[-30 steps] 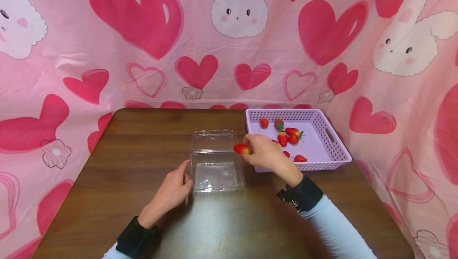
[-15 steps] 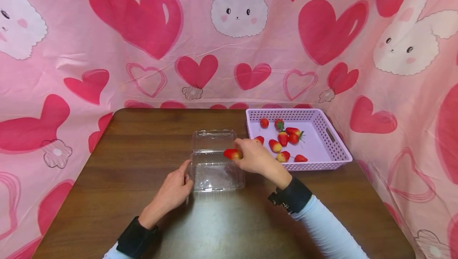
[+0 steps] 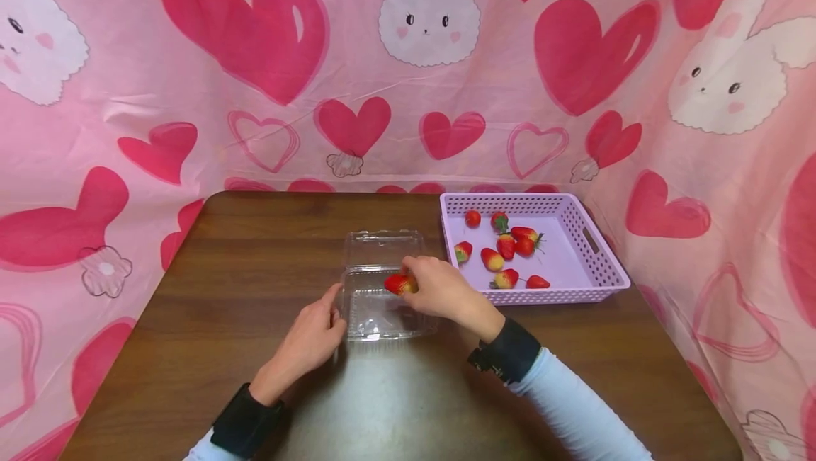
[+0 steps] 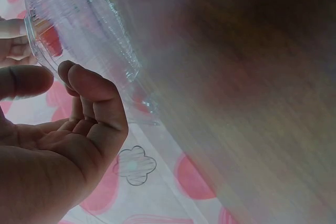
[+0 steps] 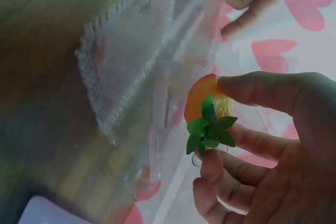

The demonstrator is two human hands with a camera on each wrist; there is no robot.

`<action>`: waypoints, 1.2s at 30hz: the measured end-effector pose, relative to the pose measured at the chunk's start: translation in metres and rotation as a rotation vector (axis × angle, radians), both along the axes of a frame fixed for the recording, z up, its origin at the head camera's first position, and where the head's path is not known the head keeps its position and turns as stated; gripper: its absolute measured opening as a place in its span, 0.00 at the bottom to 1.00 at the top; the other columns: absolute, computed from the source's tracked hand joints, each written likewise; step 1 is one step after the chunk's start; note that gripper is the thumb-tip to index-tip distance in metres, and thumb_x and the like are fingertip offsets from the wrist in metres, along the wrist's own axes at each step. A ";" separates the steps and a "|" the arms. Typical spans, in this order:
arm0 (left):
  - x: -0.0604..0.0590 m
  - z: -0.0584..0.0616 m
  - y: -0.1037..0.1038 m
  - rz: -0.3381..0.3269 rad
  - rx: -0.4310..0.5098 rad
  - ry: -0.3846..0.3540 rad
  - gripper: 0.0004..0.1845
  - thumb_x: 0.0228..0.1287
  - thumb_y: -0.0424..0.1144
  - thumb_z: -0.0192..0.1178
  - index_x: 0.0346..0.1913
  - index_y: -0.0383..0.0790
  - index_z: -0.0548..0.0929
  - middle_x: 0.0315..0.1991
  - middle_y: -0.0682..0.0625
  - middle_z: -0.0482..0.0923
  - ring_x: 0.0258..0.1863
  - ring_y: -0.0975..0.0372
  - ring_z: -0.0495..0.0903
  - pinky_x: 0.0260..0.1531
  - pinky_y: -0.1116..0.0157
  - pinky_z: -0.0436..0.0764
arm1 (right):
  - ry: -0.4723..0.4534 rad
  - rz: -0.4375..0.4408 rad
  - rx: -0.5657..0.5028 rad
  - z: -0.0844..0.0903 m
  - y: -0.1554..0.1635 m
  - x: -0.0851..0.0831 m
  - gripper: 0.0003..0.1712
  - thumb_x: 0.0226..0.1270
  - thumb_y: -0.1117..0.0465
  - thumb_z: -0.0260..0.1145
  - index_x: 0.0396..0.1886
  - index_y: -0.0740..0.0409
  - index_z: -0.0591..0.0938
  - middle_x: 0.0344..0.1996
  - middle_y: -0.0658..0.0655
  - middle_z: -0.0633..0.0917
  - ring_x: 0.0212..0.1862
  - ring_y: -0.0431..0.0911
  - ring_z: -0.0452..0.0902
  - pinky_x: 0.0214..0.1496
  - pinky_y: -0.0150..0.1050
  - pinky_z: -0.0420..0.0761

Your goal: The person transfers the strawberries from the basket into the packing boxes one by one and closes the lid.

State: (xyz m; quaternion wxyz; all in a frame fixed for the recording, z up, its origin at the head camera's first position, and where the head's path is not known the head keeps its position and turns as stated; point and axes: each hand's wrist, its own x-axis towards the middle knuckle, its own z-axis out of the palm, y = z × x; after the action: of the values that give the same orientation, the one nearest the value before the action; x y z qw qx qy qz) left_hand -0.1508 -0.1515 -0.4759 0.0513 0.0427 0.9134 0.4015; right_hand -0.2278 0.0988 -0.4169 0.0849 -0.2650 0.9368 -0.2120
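The right hand [image 3: 440, 289] moved away from the lilac basket [image 3: 593, 248], toward nine o'clock. It carried the strawberry [image 3: 400, 283], pinched in its fingertips, from beside the basket's corner to a place over the far edge of the clear plastic box [image 3: 382, 305]. As the hand left, it uncovered more of the berries lying in the basket, at three o'clock from it. The forearm in the pale blue sleeve [image 3: 574, 411] swung the same way.

Legible text: none. Cloth [image 3: 255, 93] carries hearts, rabbits, flowers only; clear box [image 3: 381, 291], basket [image 3: 599, 263], table [image 3: 255, 248] bear no label, brand, number.
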 end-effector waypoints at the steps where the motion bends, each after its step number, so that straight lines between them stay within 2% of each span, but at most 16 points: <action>1: 0.000 0.000 0.000 -0.001 0.000 -0.002 0.36 0.71 0.31 0.59 0.79 0.27 0.62 0.28 0.50 0.72 0.25 0.60 0.72 0.25 0.63 0.72 | 0.001 0.002 -0.001 -0.002 -0.002 0.000 0.23 0.62 0.56 0.79 0.54 0.56 0.83 0.41 0.54 0.86 0.39 0.47 0.79 0.42 0.41 0.82; 6: 0.000 0.001 0.000 -0.005 -0.003 0.001 0.36 0.71 0.31 0.59 0.79 0.27 0.62 0.28 0.50 0.72 0.24 0.60 0.71 0.25 0.63 0.72 | -0.003 0.009 0.010 -0.010 -0.009 0.000 0.24 0.61 0.55 0.80 0.55 0.56 0.84 0.41 0.54 0.87 0.40 0.47 0.80 0.45 0.42 0.82; 12: -0.002 0.000 0.002 -0.020 -0.010 0.023 0.36 0.70 0.30 0.59 0.79 0.27 0.62 0.27 0.51 0.72 0.24 0.60 0.71 0.26 0.62 0.72 | 0.006 0.016 0.021 -0.018 -0.015 -0.001 0.22 0.61 0.55 0.79 0.53 0.55 0.85 0.40 0.53 0.86 0.39 0.47 0.79 0.43 0.42 0.83; 18: 0.001 0.000 0.002 -0.002 0.006 -0.014 0.36 0.71 0.31 0.60 0.80 0.29 0.62 0.28 0.50 0.72 0.24 0.59 0.72 0.25 0.63 0.73 | -0.006 0.032 0.021 -0.025 -0.022 -0.001 0.22 0.62 0.54 0.79 0.53 0.54 0.85 0.41 0.53 0.86 0.40 0.47 0.80 0.43 0.42 0.84; 23: 0.001 0.000 0.002 0.010 0.027 -0.045 0.37 0.72 0.31 0.60 0.81 0.31 0.60 0.29 0.49 0.73 0.24 0.58 0.73 0.23 0.63 0.74 | 0.025 0.044 0.034 -0.029 -0.027 -0.003 0.21 0.62 0.55 0.80 0.52 0.54 0.84 0.40 0.53 0.86 0.39 0.47 0.79 0.44 0.42 0.84; 30: 0.001 0.000 0.002 0.003 0.011 -0.017 0.37 0.71 0.31 0.59 0.80 0.30 0.61 0.28 0.50 0.72 0.23 0.59 0.71 0.23 0.64 0.72 | 0.087 0.065 0.074 -0.035 -0.033 -0.004 0.18 0.62 0.55 0.79 0.47 0.54 0.85 0.36 0.52 0.85 0.37 0.46 0.79 0.41 0.43 0.82; 36: 0.002 0.000 0.003 0.003 0.013 -0.023 0.37 0.71 0.30 0.60 0.80 0.30 0.61 0.27 0.49 0.72 0.23 0.59 0.72 0.23 0.64 0.73 | 0.069 0.062 0.066 -0.040 -0.037 -0.004 0.20 0.62 0.54 0.80 0.50 0.54 0.85 0.38 0.52 0.86 0.38 0.47 0.80 0.43 0.44 0.84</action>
State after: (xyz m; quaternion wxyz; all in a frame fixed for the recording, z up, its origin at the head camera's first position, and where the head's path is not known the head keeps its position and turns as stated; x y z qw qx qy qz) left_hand -0.1488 -0.1485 -0.4756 0.0610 0.0369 0.9102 0.4080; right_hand -0.2322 0.0618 -0.4564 0.0675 -0.2980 0.9371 -0.1688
